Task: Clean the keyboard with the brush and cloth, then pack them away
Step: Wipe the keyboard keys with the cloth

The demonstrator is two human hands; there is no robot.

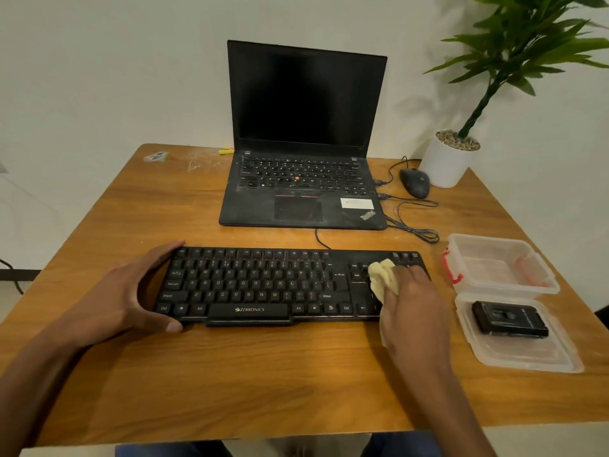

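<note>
A black keyboard (pixel 263 285) lies flat on the wooden table (pixel 230 374) in front of me. My left hand (pixel 131 291) clasps its left end, thumb at the front edge and fingers at the back edge. My right hand (pixel 412 305) presses a pale yellow cloth (pixel 382 275) onto the keyboard's right end, over the arrow and number keys. A black brush block (pixel 509 319) rests on the clear lid (pixel 527 354) to the right of the keyboard. Behind the lid stands the clear plastic container (pixel 501 262) with red clips.
An open black laptop (pixel 304 159) sits behind the keyboard. A black mouse (pixel 415 183) and its loose cables (pixel 412 222) lie at its right. A white plant pot (pixel 448 158) stands at the back right corner. A yellow marker (pixel 225 150) lies at the back.
</note>
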